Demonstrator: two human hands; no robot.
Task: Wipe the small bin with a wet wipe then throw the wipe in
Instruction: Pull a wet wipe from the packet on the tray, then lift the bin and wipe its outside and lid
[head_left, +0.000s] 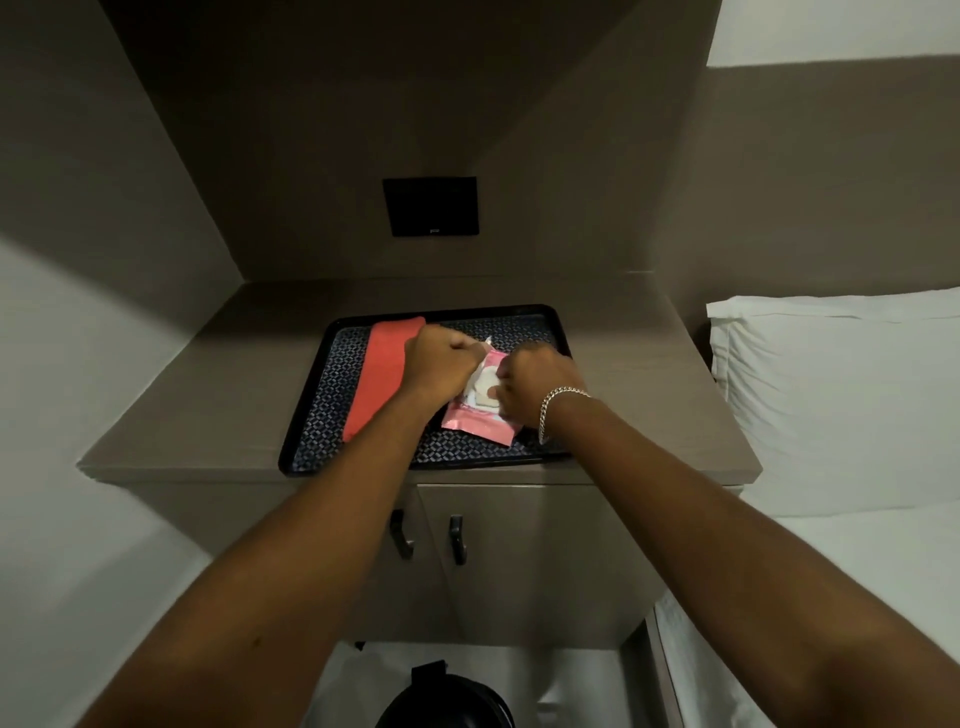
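Observation:
A pink wet-wipe pack (480, 423) lies on a black patterned tray (332, 395) on the bedside cabinet. My left hand (441, 364) pinches the pack's white flap or a wipe at its top edge. My right hand (540, 384), with a silver bracelet at the wrist, presses down on the pack's right side, fingers closed on it. The small black bin (447, 701) stands on the floor below the cabinet, between my forearms, only its top showing.
A folded red cloth (382, 374) lies on the tray's left half. The cabinet (208, 405) has two doors with dark handles (457, 540). A black wall panel (431, 205) sits above it. A bed with a white pillow (831, 395) is on the right.

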